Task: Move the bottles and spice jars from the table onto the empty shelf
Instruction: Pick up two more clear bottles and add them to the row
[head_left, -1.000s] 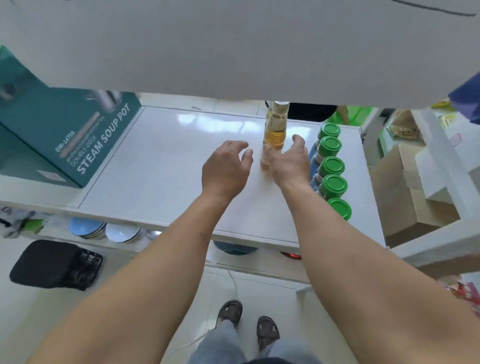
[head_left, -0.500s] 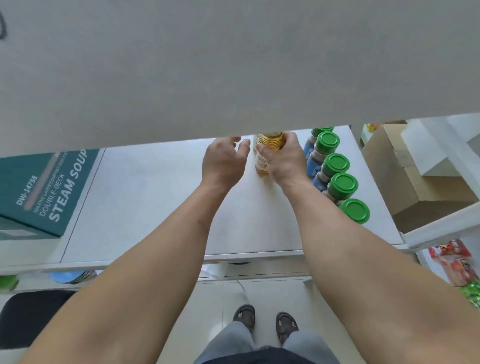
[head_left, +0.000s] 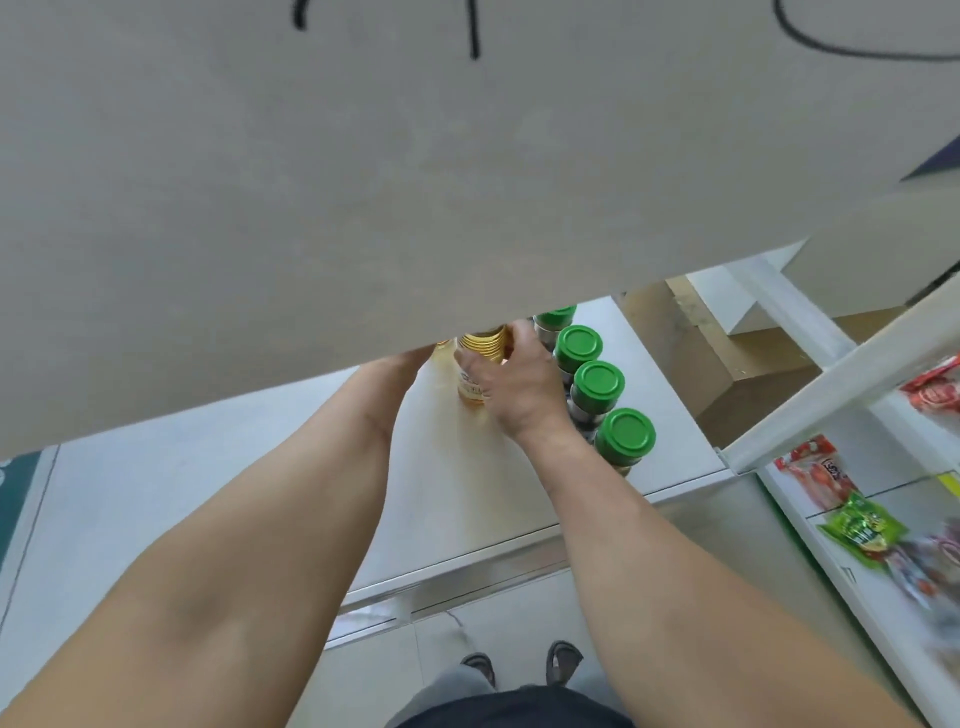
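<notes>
Compared with half a second ago, the camera has tilted further down and the grey board (head_left: 363, 182) overhead now covers most of the view, hiding the left hand that was previously visible beside the bottle. On the white shelf (head_left: 457, 499), the bottle (head_left: 475, 371) of amber liquid stands upright, its ribbed gold cap just under the board's edge; its label carries print too small and blurred to read. The right hand (head_left: 511, 387) grips this bottle, with the thumb curled across the front below the cap and the fingers wrapped round its right side. Only the left forearm (head_left: 291, 519) shows, running up beneath the board, so whether the left hand is holding anything cannot be determined; a sliver of amber just left of the bottle may be a second bottle, but too little of it shows to confirm. Immediately right of the right hand, a row of green-lidded spice jars (head_left: 597, 382) stands along the shelf's right edge, four lids in view and the farthest partly cut off by the board. Black marker strokes run across the top of the board but form no legible word. Farther right, a brown cardboard box (head_left: 727, 358) sits beyond the shelf, and red and green snack packets (head_left: 857, 525) lie on a neighbouring white rack (head_left: 831, 364), their printing blurred.
</notes>
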